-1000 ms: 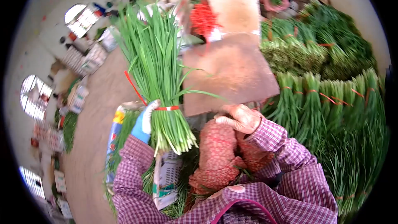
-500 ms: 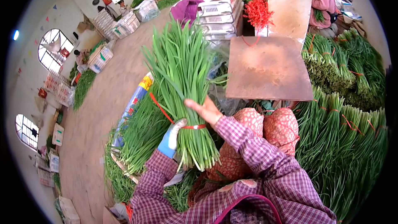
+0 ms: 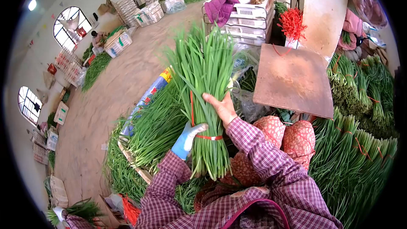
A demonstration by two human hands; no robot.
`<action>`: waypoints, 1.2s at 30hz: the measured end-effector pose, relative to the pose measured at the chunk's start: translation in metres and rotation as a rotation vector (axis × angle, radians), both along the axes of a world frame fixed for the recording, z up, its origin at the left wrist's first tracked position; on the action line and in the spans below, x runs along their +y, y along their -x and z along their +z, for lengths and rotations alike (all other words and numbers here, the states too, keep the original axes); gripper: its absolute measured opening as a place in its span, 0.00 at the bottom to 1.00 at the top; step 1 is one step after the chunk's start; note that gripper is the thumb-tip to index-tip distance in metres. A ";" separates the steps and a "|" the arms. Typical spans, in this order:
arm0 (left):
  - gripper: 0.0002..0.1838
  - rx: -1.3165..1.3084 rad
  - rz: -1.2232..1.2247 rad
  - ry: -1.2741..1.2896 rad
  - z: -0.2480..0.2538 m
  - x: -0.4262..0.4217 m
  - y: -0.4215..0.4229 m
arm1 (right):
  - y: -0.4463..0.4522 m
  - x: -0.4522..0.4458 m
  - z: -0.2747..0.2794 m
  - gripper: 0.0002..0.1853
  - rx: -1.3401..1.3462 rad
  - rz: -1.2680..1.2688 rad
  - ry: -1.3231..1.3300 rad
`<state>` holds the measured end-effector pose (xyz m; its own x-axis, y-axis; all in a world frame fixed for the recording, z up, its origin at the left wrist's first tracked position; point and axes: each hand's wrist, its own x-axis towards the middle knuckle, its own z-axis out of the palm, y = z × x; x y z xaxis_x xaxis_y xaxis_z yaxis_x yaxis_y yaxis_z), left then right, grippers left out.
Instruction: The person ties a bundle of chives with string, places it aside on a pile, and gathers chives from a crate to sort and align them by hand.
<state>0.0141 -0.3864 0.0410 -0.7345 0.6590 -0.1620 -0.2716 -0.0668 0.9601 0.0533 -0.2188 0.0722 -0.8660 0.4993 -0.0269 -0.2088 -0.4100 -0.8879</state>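
A bundle of long green stalks (image 3: pixel 205 76), bound low down by a red band (image 3: pixel 210 138), stands upright before me with its pale cut ends downward. My left hand (image 3: pixel 188 139), in a white and blue glove, grips it from the left beside the band. My right hand (image 3: pixel 221 108), bare, is wrapped on its right side just above the band, thumb across the leaves. One loose end of the band sticks up along the leaves. To the right is a square brown board (image 3: pixel 294 80).
Loose green stalks (image 3: pixel 159 123) lie in a heap at my left. Tied bundles (image 3: pixel 352 152) fill the right side. Red ties (image 3: pixel 292 24) hang by a pillar (image 3: pixel 324 12). White crates (image 3: pixel 250 23) are stacked behind. At bottom left, another person's sleeve (image 3: pixel 78 220) shows.
My right hand has come from beside the board onto the bundle. The view has swung left, so the bundle and board sit further right, and another person's sleeve has appeared.
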 end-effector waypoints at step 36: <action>0.30 -0.179 -0.225 0.168 -0.015 -0.043 -0.016 | 0.040 0.075 0.100 0.16 0.061 -0.215 -1.396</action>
<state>0.0303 -0.4291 0.0262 -0.5238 0.7543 -0.3957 -0.4271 0.1694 0.8882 0.0129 -0.1442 0.1725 -0.7527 0.2040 0.6260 -0.2063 0.8298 -0.5185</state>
